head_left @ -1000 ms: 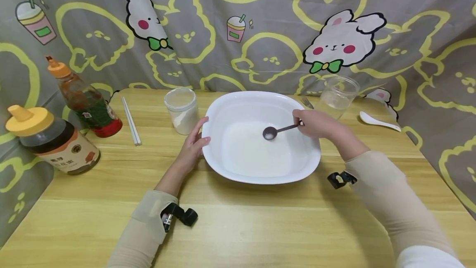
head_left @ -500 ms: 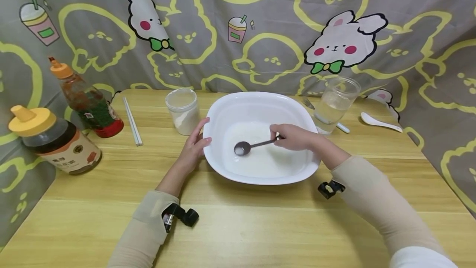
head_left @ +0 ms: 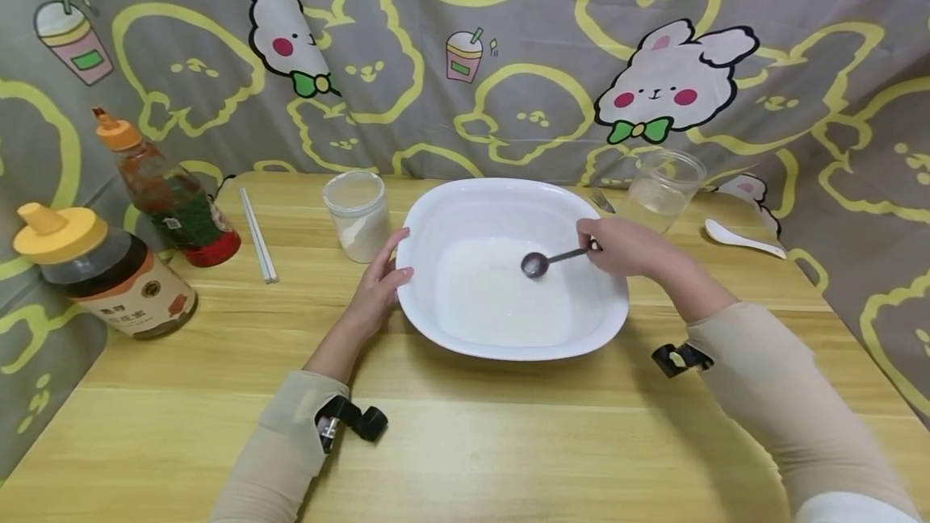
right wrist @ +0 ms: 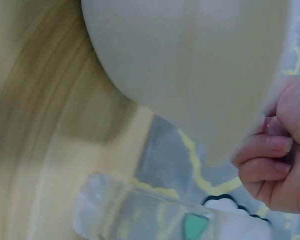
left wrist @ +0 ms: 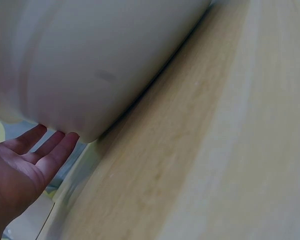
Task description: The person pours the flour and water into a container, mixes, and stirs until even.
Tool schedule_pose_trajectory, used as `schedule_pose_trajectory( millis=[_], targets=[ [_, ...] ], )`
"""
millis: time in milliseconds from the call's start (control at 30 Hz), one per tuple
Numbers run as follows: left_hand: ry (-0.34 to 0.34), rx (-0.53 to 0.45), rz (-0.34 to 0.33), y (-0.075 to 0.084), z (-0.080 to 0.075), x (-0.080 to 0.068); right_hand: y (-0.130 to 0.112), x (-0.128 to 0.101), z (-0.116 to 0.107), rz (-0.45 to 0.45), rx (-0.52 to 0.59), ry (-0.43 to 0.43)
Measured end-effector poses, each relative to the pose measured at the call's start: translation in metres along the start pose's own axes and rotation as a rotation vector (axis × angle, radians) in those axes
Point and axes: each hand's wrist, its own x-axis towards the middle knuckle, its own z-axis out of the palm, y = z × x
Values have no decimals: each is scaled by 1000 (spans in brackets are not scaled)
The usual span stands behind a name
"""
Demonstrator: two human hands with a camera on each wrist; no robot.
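Nearest me, on the wooden table [head_left: 465,442], I had both sleeved forearms reaching forward. My left hand [head_left: 378,285] lay against the near-left rim of the white dish [head_left: 436,216], fingers straight and relaxed along its outer wall; the left wrist view showed those fingers [left wrist: 42,150] just touching the dish's smooth pale underside [left wrist: 90,60] where it curved up from the tabletop. My right hand [head_left: 625,247] had its fingers curled round the handle of a small dark metal spoon [head_left: 552,258], and the right wrist view showed them [right wrist: 270,165] tucked into a fist beside the dish's outer wall, though the handle itself was hard to make out there.

The dish sat in the middle of the table, a wide, rounded-square, glossy white basin with a thin milky layer pooled across its flat bottom. The spoon's bowl [head_left: 534,265] rested low inside it, right of centre, over that white layer.

Beyond the left hand stood a clear jar of white powder [head_left: 356,216], just beside the dish. A pair of chopsticks [head_left: 257,236] lay further left, then a red-sauce bottle [head_left: 167,196] and a honey bottle with a yellow cap [head_left: 102,273]. Behind my right hand were a clear cup [head_left: 663,188], a fork [head_left: 600,201] and a white spoon [head_left: 741,237], with the cartoon-rabbit cloth [head_left: 508,39] hanging at the back.
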Motion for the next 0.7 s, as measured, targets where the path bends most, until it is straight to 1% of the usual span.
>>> schedule_pose_trajectory(
  millis=[100, 167, 233, 333, 400, 433, 500, 567, 633, 700],
  targets=[
    [2, 3, -1, 1, 0, 0, 0, 17, 8, 16, 50, 39],
    [2, 4, -3, 2, 1, -1, -2, 28, 15, 0, 118, 64],
    [4, 6, -6, 2, 1, -1, -7, 36, 23, -31, 219, 65],
    [1, 4, -10, 2, 2, -1, -17, 40, 33, -103, 361, 22],
    [1, 1, -11, 2, 2, -1, -25, 37, 38, -156, 439, -35],
    [2, 0, -13, 2, 1, -1, -27, 35, 40, -182, 458, -63],
    [4, -1, -13, 2, 1, -1, -31, 28, 40, -230, 470, -110],
    [7, -2, -13, 2, 1, -1, -32, 20, 38, -262, 452, -145],
    [6, -2, -12, 3, 1, -1, -29, 12, 34, -277, 407, -153],
    [5, -1, -12, 3, 1, -1, -24, 3, 28, -264, 353, -141]
  ],
)
